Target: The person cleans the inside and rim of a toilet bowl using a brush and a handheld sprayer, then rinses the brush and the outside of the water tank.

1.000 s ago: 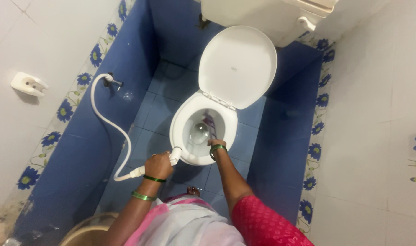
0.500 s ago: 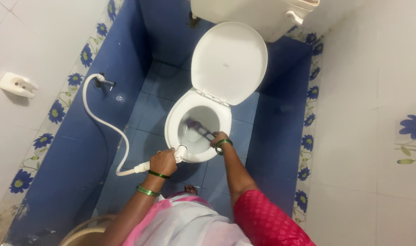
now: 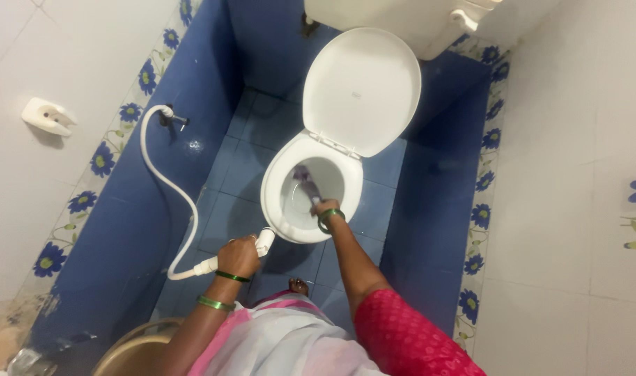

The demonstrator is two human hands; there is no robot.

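A white toilet (image 3: 273,209) stands on the blue tiled floor with its lid (image 3: 363,87) raised. My right hand (image 3: 325,209) reaches over the bowl and grips a toilet brush (image 3: 305,179) whose purple head is inside the bowl near the back. My left hand (image 3: 238,256) holds a white hand sprayer (image 3: 264,241) just left of the bowl's front rim, nozzle toward the rim. Its white hose (image 3: 166,182) loops to a tap (image 3: 170,117) on the left wall. Green bangles are on both wrists.
A white cistern (image 3: 401,21) is at the top. A white wall holder (image 3: 46,117) hangs on the left wall. A tan bucket rim (image 3: 126,348) sits at the lower left. White and blue flowered tiles close both sides.
The brush head has moved from the left of the bowl toward the back. My right hand shifted slightly left and up. The left hand with the sprayer has hardly moved.
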